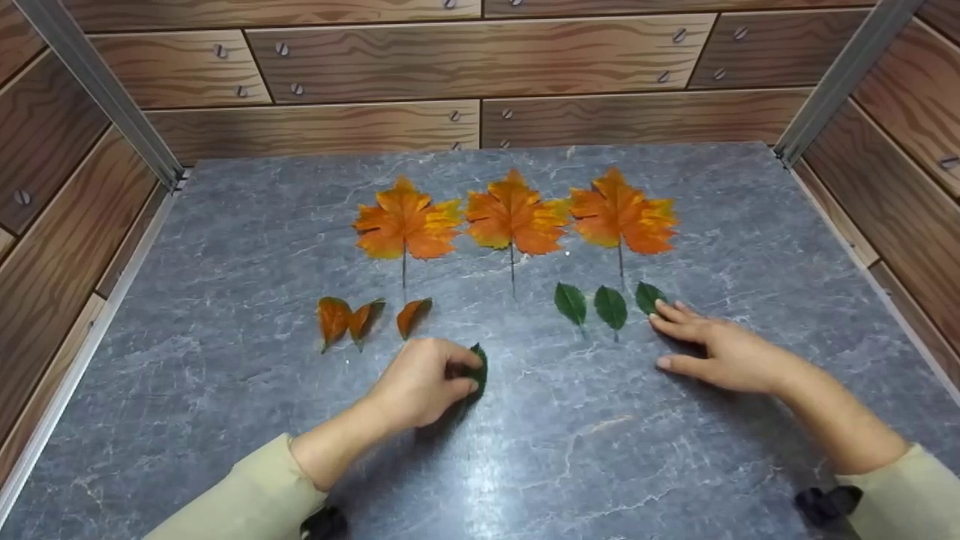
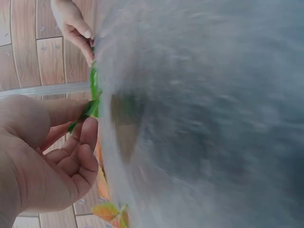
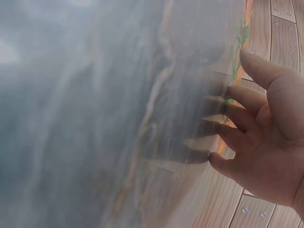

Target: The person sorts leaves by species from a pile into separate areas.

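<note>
Between thumb and fingers, my left hand (image 1: 426, 381) pinches a green leaf (image 1: 480, 373) near the middle of the table; the left wrist view shows the same leaf (image 2: 85, 113) at the fingertips. My right hand (image 1: 724, 351) lies with fingers extended, its fingertips touching the rightmost green leaf (image 1: 649, 297). Left of that leaf lie two more green leaves, one (image 1: 610, 307) close by and another (image 1: 571, 303) farther left. Beyond the left hand are three curled orange-brown leaves: one at the left (image 1: 333, 319), a middle one (image 1: 364, 321) and a right one (image 1: 413, 317).
Three orange maple leaves form a row farther back: left (image 1: 405, 221), middle (image 1: 514, 216) and right (image 1: 619, 216), stems toward me. They lie on a grey marbled table (image 1: 247, 247). Wood-patterned panels (image 1: 480, 64) with metal corner posts (image 1: 112, 97) enclose the back and sides.
</note>
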A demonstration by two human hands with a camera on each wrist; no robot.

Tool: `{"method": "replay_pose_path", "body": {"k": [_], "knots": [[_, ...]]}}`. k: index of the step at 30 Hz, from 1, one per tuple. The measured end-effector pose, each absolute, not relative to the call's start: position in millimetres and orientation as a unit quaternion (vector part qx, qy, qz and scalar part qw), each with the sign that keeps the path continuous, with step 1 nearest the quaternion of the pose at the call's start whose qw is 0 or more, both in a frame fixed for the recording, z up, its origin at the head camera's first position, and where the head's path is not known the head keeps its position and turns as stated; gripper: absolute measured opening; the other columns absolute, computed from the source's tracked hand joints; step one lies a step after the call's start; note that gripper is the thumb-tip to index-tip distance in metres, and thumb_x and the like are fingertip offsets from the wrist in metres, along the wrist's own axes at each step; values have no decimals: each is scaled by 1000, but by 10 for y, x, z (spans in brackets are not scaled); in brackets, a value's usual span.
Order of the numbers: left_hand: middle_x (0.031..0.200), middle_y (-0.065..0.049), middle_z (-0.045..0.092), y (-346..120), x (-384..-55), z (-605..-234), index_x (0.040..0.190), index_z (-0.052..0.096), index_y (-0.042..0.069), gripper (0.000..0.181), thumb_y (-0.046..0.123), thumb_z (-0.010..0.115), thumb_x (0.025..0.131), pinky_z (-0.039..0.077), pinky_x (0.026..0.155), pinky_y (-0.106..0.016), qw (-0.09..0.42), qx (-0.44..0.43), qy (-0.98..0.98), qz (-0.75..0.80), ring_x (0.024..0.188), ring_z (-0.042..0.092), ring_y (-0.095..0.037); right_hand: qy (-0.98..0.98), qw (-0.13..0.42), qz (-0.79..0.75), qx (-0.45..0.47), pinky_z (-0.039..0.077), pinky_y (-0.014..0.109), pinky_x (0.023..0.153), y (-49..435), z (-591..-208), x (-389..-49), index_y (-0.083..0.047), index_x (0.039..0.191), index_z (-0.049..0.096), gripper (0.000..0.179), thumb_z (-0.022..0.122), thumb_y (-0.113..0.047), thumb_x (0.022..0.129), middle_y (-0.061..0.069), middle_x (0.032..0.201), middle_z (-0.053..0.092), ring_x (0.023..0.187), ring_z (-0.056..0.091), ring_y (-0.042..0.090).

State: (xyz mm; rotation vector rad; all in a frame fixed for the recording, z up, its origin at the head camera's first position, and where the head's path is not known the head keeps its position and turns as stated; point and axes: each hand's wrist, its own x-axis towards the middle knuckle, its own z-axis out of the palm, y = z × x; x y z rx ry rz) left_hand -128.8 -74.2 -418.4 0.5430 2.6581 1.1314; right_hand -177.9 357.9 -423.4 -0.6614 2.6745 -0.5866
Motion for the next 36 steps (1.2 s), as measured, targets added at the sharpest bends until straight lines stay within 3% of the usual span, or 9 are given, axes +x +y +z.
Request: {"method": "replay_pose_path", "body": {"k": [2,5,20,29,36], "knots": [[106,-7,79,-681,-1344,-4150,119,80,5,28,5,81,92,59,73,-29,99,177,894,399,81,67,-11,937,163,-206,-232,20,75,118,3575,-4229,-1777,-8,159,50,72,69,-49,102,15,172,28,155,22,50],[108,-8,79,-577,-1437,-4104,125,78,4,32,5,81,92,59,72,-25,99,162,888,418,82,69,-11,936,166,-207,-230,20,76,118,3569,-4223,-1780,-8,159,49,73,69,-49,102,15,172,27,156,21,50],[98,-4,75,-94,-1919,-4167,128,77,6,30,7,77,98,58,77,-29,111,137,878,445,86,66,-13,937,172,-209,-220,17,75,119,3577,-4219,-1770,-9,160,47,77,66,-55,102,12,173,25,157,19,48],[87,-1,70,40,-2097,-4233,127,78,9,28,9,76,99,54,72,-30,105,112,878,453,71,61,-12,936,169,-212,-225,18,77,117,3571,-4222,-1776,-9,159,48,75,68,-52,102,14,172,26,156,20,50],[94,-2,72,141,-2156,-4248,125,79,8,27,9,77,98,51,77,-29,100,106,879,454,83,58,-12,937,163,-206,-232,21,76,117,3570,-4220,-1777,-7,159,50,73,69,-49,102,15,172,28,155,22,50]]}}
